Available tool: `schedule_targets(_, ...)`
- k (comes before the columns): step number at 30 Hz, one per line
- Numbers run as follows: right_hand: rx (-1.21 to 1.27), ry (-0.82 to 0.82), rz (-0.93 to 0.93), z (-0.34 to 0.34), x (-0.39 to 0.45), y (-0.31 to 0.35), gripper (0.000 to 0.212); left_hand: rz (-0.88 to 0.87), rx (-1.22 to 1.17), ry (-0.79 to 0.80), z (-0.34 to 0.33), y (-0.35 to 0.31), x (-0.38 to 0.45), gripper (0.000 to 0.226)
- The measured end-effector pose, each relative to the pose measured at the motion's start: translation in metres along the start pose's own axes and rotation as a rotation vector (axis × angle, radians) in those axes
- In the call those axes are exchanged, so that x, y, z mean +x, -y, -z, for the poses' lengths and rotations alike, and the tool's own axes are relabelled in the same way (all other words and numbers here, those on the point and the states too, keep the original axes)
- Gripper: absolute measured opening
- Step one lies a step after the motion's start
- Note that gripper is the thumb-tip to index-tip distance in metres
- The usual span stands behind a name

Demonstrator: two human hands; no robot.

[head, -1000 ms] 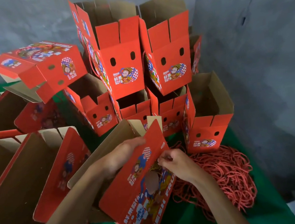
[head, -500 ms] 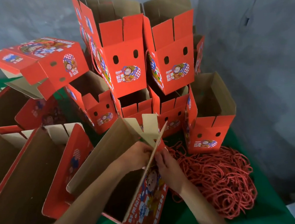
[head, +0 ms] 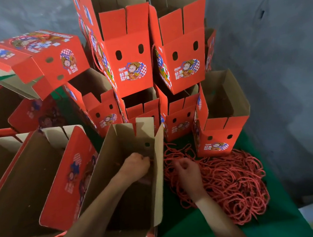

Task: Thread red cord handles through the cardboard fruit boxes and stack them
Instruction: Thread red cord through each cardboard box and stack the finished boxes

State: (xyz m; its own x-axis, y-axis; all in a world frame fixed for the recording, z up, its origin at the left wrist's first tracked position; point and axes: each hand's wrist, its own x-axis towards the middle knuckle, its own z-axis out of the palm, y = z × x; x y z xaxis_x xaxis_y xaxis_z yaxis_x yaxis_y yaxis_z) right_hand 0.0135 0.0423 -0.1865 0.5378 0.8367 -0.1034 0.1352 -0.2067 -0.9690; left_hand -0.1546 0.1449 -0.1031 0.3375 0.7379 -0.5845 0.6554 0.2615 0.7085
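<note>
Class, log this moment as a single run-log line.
stage: threading | left hand: inside open box, fingers curled | right hand: outside, over red cord pile | stack: untouched

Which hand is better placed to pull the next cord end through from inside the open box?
Left. The left hand is already inside the open box, curled at its right wall just below a handle hole. The right hand is outside that wall, over the red cord pile.

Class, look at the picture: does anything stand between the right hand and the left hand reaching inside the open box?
Yes. The box's right side wall stands upright between them: the left hand is inside the box, the right hand outside, above the red cord pile.
</note>
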Motion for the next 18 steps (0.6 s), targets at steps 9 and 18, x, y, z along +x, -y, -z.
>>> schedule_targets(9,0.865,0.062,-0.341,0.029,0.023,0.023,0.023,-0.117,-0.029,-0.006,-0.003,-0.028,-0.04,0.1)
schedule_targets(18,0.109,-0.032,-0.209,0.028,0.003,-0.021,0.032,-0.2,-0.003,0.202,-0.008,-0.022,-0.074,0.032)
